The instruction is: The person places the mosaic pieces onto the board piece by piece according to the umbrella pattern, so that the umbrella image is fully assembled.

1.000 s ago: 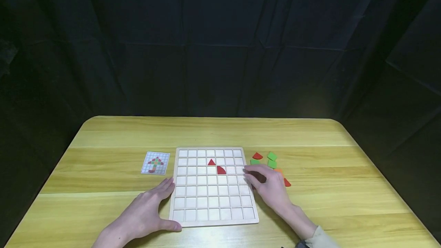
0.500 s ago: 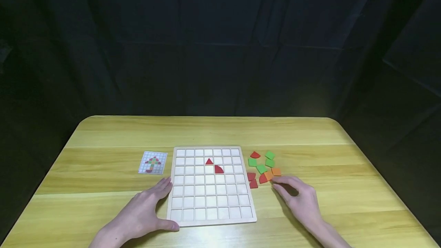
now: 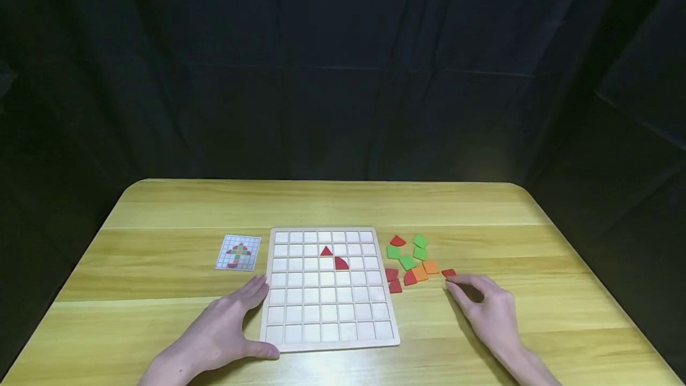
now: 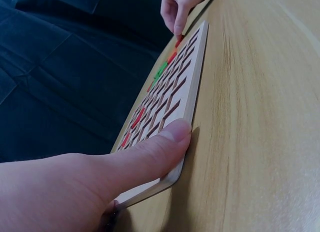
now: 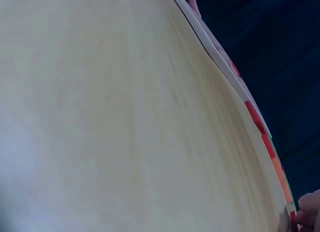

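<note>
A white gridded board (image 3: 329, 296) lies mid-table with a red triangle (image 3: 326, 251) and a red quarter-circle piece (image 3: 341, 263) in its cells. My left hand (image 3: 220, 329) rests at the board's near left corner, fingers extended along the left edge. In the left wrist view its thumb (image 4: 150, 159) presses the board's rim. To the right, my right hand (image 3: 488, 308) pinches a small red piece (image 3: 449, 273) between thumb and forefinger, low over the table. Its exact shape is partly hidden by the fingertips.
Several loose pieces lie right of the board: green squares (image 3: 407, 262), orange squares (image 3: 430, 267) and red quarter-circles (image 3: 395, 286). A pattern card (image 3: 238, 253) with a red, green and orange figure lies to the left. A dark curtain (image 3: 332, 76) hangs behind the table.
My right hand has moved rightward from the board's edge, past the orange squares, to the red piece at the far right of the pile. My left hand has stayed at the board's corner.
</note>
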`<state>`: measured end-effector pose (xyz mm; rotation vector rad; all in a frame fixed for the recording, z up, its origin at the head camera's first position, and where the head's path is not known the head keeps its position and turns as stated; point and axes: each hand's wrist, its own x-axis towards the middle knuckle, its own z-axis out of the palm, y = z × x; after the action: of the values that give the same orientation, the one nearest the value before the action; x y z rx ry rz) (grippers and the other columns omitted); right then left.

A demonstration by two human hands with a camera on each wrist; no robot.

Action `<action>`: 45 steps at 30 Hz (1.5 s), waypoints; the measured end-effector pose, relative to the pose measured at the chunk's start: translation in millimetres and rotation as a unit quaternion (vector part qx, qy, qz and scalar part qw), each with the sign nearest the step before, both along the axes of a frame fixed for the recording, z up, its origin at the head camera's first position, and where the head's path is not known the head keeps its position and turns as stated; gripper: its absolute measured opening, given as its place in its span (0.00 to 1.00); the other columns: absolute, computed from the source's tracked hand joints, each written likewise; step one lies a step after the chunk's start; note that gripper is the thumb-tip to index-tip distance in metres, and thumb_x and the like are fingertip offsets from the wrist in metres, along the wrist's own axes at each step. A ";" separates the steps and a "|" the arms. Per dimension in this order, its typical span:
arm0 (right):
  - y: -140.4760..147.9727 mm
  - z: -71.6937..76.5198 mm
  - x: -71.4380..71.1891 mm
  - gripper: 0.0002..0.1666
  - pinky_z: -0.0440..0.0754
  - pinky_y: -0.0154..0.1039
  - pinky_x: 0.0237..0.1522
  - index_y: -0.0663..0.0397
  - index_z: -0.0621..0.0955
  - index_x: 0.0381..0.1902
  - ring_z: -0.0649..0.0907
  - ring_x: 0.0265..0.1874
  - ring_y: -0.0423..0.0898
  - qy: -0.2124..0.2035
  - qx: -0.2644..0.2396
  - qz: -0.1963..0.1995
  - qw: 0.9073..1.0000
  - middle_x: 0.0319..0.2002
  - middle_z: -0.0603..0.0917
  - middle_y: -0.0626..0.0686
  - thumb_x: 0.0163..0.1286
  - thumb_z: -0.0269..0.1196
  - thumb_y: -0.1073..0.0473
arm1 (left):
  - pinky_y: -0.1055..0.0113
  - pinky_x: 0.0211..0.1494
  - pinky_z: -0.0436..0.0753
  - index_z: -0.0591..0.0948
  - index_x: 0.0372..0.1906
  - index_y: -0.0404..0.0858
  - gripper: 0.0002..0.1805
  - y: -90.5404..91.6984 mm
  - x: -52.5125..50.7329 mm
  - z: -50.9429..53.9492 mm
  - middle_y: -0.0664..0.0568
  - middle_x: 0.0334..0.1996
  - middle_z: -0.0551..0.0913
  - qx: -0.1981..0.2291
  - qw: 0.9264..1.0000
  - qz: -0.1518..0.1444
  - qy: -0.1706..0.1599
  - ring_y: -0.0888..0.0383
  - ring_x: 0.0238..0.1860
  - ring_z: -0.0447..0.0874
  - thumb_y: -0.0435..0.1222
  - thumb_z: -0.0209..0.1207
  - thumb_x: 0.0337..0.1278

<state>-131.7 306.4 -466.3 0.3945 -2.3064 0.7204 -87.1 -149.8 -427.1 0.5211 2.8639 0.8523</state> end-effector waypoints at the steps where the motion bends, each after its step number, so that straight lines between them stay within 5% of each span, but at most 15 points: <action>1: 1.3 0.1 -1.2 0.14 0.71 0.12 0.46 0.55 0.89 0.30 0.88 0.31 0.45 0.004 0.002 -0.008 1.000 0.28 0.90 0.51 0.45 0.79 0.72 | 0.44 0.70 0.71 0.70 0.71 0.32 0.64 0.1 -0.1 0.1 0.40 0.74 0.66 0.000 1.000 0.000 0.000 0.41 0.73 0.66 0.71 0.70 0.29; 13: 13.6 2.0 -12.5 0.08 0.73 0.18 0.39 0.58 0.89 0.28 0.89 0.30 0.56 -0.013 0.026 -0.069 0.997 0.27 0.90 0.53 0.48 0.78 0.69 | 0.44 0.71 0.69 0.70 0.70 0.30 0.64 0.3 -1.6 1.5 0.38 0.74 0.66 0.001 1.000 0.001 -0.005 0.41 0.73 0.65 0.70 0.71 0.29; 26: 3.4 1.1 -35.7 0.17 0.82 0.58 0.38 0.60 0.89 0.38 0.88 0.38 0.62 -0.069 0.028 -0.072 0.995 0.36 0.90 0.61 0.51 0.79 0.59 | 0.42 0.70 0.69 0.70 0.70 0.31 0.64 -1.2 -1.2 -0.6 0.38 0.74 0.65 0.008 1.000 0.002 -0.012 0.40 0.73 0.65 0.70 0.71 0.28; 39: 0.5 -1.1 -45.1 0.13 0.81 0.58 0.42 0.60 0.89 0.40 0.88 0.40 0.62 -0.084 0.016 -0.066 0.994 0.37 0.90 0.60 0.55 0.75 0.65 | 0.44 0.71 0.68 0.69 0.70 0.29 0.65 -1.3 -2.7 -1.2 0.37 0.74 0.64 0.010 1.000 -0.009 -0.008 0.40 0.73 0.64 0.70 0.70 0.30; 45: -1.2 -2.2 -53.3 0.12 0.79 0.43 0.40 0.58 0.89 0.37 0.89 0.38 0.58 -0.073 0.017 -0.065 0.995 0.35 0.90 0.58 0.54 0.77 0.63 | 0.44 0.71 0.68 0.70 0.70 0.28 0.64 -1.9 -2.2 -1.8 0.37 0.73 0.65 0.010 1.000 -0.010 -0.004 0.40 0.73 0.64 0.70 0.70 0.30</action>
<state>-185.0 305.1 -468.5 0.2102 -2.4586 0.6644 -89.4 -151.7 -428.9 0.5469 2.8416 0.8776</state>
